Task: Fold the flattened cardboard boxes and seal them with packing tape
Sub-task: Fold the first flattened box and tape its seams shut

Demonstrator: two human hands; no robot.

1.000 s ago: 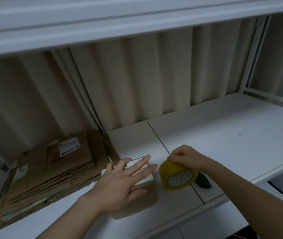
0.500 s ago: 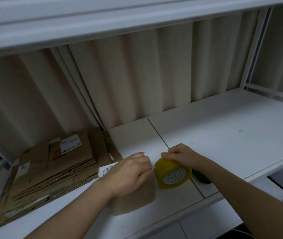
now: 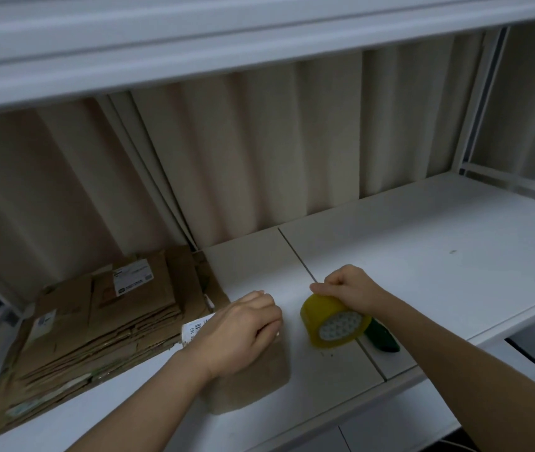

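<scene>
- White shelf (image 3: 422, 262): flat surface made of panels, with a seam running from the back towards the front edge.
- Stack of flattened cardboard boxes (image 3: 96, 324): lies at the left end of the shelf, white labels on the top sheets.
- Small folded cardboard box (image 3: 253, 380): stands near the front edge, just right of the stack.
- Yellow tape roll (image 3: 334, 321): right of the box, apart from it.
- Dark green object (image 3: 383, 337): lies on the shelf just behind the roll; kind cannot be told.
</scene>
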